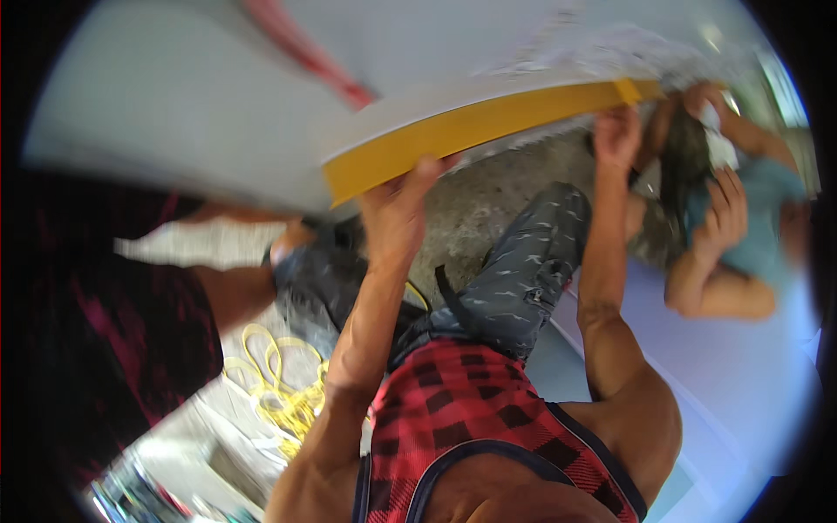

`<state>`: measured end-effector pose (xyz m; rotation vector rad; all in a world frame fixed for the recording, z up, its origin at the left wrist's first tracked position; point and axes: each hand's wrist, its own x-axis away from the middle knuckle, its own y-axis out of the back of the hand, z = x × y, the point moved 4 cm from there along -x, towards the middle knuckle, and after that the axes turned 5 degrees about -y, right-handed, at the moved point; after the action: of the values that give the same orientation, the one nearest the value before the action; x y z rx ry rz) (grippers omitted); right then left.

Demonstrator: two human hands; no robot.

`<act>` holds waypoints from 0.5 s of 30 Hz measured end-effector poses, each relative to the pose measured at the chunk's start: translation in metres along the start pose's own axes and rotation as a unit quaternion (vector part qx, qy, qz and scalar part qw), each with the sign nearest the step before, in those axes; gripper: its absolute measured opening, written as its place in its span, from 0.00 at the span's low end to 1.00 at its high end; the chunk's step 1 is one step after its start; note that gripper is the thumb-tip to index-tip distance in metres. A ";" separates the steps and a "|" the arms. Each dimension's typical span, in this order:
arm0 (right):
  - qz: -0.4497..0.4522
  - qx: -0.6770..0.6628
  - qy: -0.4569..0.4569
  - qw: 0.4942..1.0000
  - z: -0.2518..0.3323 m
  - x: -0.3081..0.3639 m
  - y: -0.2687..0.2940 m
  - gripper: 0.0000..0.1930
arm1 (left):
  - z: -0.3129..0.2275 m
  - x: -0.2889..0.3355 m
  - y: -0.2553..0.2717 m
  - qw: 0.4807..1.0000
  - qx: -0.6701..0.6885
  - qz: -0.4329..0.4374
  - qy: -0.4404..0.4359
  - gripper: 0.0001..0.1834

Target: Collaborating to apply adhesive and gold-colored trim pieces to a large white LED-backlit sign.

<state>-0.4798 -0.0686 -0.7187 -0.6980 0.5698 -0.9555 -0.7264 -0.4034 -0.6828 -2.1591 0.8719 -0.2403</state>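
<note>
Yellow strip (488,125) along the near edge of a pale board (174,96) — lined up, it seems, but not let go.

At far left stands a person in dark shorts (131,349), with yellow rope (288,392) heaped on the floor beside them and a red strap (301,50) over the board above. Next, the left hand (397,209) pinches the strip's lower edge near its left end, thumb in front. The right hand (617,135) has its fingertips at the other end, by a short yellow tab (626,91) (too blurred to tell whether they close on it). Beyond, a person in a teal shirt (758,218) works close by. The strip already spans the edge between both hands — whether any of it is fixed, I cannot tell; letting go looks undone.
</note>
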 end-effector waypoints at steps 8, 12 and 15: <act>-0.031 0.019 0.015 0.999 -0.011 -0.051 -0.006 0.12 | 0.031 -0.034 -0.002 1.000 -0.005 0.001 0.016 0.21; -0.061 0.048 0.015 0.997 -0.011 -0.051 -0.008 0.14 | 0.043 -0.035 -0.002 0.999 0.012 0.035 0.025 0.24; -0.055 0.026 0.012 0.998 -0.018 -0.056 -0.005 0.14 | 0.045 -0.037 0.001 0.997 0.028 0.061 0.030 0.24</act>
<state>-0.5215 -0.0267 -0.7195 -0.6773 0.5313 -1.0786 -0.7354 -0.3532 -0.7102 -2.0478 1.0144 -0.2656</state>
